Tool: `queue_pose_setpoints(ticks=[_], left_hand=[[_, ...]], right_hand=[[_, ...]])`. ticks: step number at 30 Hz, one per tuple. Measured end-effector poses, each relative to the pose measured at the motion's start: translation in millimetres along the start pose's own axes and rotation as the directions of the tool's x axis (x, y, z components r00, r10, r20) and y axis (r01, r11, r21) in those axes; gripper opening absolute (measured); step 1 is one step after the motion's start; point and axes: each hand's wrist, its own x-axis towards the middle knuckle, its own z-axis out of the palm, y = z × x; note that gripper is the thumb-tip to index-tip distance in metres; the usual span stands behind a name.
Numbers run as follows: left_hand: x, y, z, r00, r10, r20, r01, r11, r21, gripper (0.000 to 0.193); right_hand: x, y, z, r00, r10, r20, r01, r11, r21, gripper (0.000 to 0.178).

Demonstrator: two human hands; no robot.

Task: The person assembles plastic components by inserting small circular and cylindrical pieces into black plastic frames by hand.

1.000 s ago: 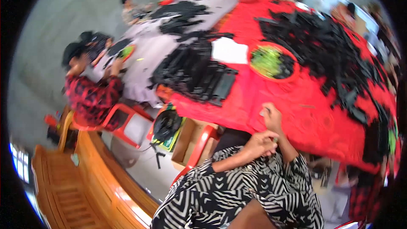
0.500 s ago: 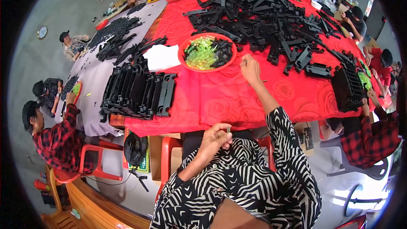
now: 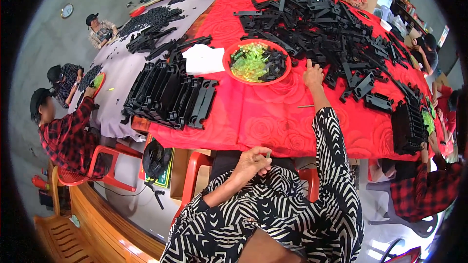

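My left hand (image 3: 249,168) is held in front of my lap, just off the table's near edge. Thumb and fingers pinch a small green piece (image 3: 268,155). My right hand (image 3: 313,74) reaches over the red tablecloth with fingers stretched out. Its fingertips are beside the near edge of a large heap of long black plastic parts (image 3: 331,34); nothing shows in it. Left of that hand stands an orange-red bowl (image 3: 257,83) holding bright green translucent pieces (image 3: 248,63) and small black pieces (image 3: 275,65).
A row of stacked black parts (image 3: 161,95) stands at the table's left front, another stack (image 3: 407,126) at the right. White paper (image 3: 202,59) lies beside the bowl. A thin stick (image 3: 306,106) rests below my right wrist. Several people sit around the tables.
My right hand has gone farther over the table toward the black heap, its fingers extending. The left keeps its green piece. The whole view has shifted, with table things appearing farther right.
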Motion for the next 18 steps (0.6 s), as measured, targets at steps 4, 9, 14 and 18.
queue_pose_setpoints(ticks=[4,9,14,18], left_hand=[[3,-4,-2,1.0,-0.022,-0.022,0.022,1.0,0.009,0.027],[10,-5,0,0.999,-0.048,0.001,0.048,0.996,0.071,0.026],[29,-7,-7,0.99,0.115,-0.077,-0.097,0.974,0.206,0.024],[52,-6,-19,0.937,0.331,-0.107,-0.24,0.836,0.493,0.03]], right_hand=[[2,-7,-4,0.999,-0.034,-0.007,0.034,0.998,0.057,0.034],[-2,8,10,0.987,-0.155,-0.041,0.15,0.984,-0.099,0.036],[-2,0,5,0.985,-0.114,-0.128,0.117,0.993,0.021,0.036],[10,-3,-6,0.997,-0.049,-0.059,0.047,0.999,-0.027,0.044]])
